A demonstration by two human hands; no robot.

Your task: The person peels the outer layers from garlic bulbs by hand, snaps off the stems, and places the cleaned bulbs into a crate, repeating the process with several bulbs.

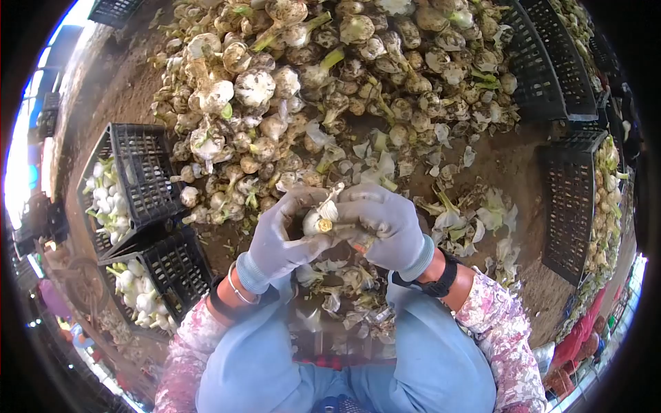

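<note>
Both hands wear pale grey gloves and meet in front of my knees. Between them is a garlic bulb (pixel 317 221), whitish, with a yellowish cut stem end facing me and a strip of papery skin (pixel 329 206) standing up from it. My left hand (pixel 286 230) is wrapped round the bulb's left side, thumb beneath. My right hand (pixel 385 224) has its fingers curled against the bulb's right side, pinching at the skin. Whether the right fingers also hold a small tool is hidden.
A large heap of soil-covered garlic (pixel 330 76) lies ahead. Black crates with cleaner bulbs, a near crate (pixel 175 268) and a farther crate (pixel 144 172), stand at left. More black crates, one (pixel 568 206) holding garlic, line the right. Loose peelings (pixel 458 224) litter the ground.
</note>
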